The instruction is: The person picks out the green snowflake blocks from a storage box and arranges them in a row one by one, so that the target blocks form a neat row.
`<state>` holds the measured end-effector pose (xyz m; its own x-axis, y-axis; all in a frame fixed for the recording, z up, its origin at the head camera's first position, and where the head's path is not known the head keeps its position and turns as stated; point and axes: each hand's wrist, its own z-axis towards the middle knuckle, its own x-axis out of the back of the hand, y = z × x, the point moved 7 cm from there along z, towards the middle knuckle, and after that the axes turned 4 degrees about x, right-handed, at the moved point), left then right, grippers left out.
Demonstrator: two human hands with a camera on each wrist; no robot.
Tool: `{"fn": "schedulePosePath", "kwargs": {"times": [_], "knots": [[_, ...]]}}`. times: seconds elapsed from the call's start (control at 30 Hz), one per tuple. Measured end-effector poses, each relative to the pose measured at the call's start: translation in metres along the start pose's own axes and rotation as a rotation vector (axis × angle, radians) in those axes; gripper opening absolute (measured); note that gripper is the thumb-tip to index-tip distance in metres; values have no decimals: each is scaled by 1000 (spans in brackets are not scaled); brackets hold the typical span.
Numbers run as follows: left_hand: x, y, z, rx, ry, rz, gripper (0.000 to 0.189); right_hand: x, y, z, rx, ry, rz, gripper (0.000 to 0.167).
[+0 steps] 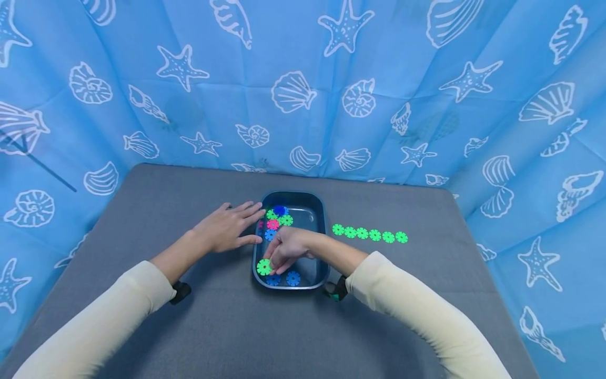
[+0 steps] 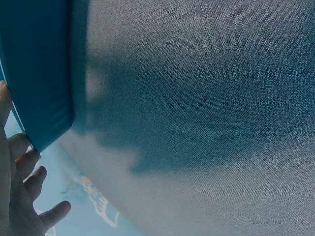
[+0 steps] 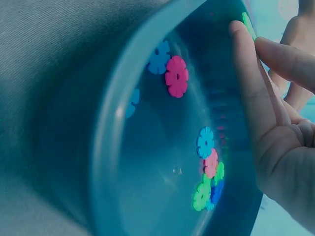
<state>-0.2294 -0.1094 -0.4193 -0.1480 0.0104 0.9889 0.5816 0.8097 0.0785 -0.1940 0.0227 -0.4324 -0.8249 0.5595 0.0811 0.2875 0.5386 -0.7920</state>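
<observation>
My right hand (image 1: 292, 246) reaches into a dark blue tray (image 1: 324, 216). Its thumb and fingers pinch a green flower-shaped notched disc (image 1: 263, 267) by the tray's near-left corner. In the right wrist view the pinched disc (image 3: 247, 24) appears edge-on between the fingertips. At the left rim rests my left hand (image 1: 232, 229), palm down, fingers extended against the edge. The left wrist view shows its fingertips at the rim of the tray (image 2: 37, 73). Within the tray, green discs (image 1: 286, 220), a pink disc (image 1: 272, 224) and blue discs (image 1: 293, 278) lie loose; my right hand partly hides the floor.
Right of the tray, several green discs (image 1: 362, 233) form a straight row on the grey tabletop (image 1: 213, 326). A blue curtain (image 1: 303, 126) printed with white shells and starfish hangs behind and around the table.
</observation>
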Motion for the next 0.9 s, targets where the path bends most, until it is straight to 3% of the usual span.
{"fn": "schedulePosePath", "kwargs": {"times": [0.2, 0.4, 0.67, 0.9], "knots": [[-1, 0, 0, 12, -5, -4, 79, 11, 3, -20, 55, 22, -46, 18], [-2, 0, 2, 20, -10, 17, 78, 39, 17, -47, 108, 92, -110, 16], [-4, -1, 2, 28, -10, 36, 80, 97, 46, -93, 104, 226, -119, 14], [-4, -1, 2, 21, -12, 31, 80, 153, 80, -132, 99, 397, -93, 27]]}}
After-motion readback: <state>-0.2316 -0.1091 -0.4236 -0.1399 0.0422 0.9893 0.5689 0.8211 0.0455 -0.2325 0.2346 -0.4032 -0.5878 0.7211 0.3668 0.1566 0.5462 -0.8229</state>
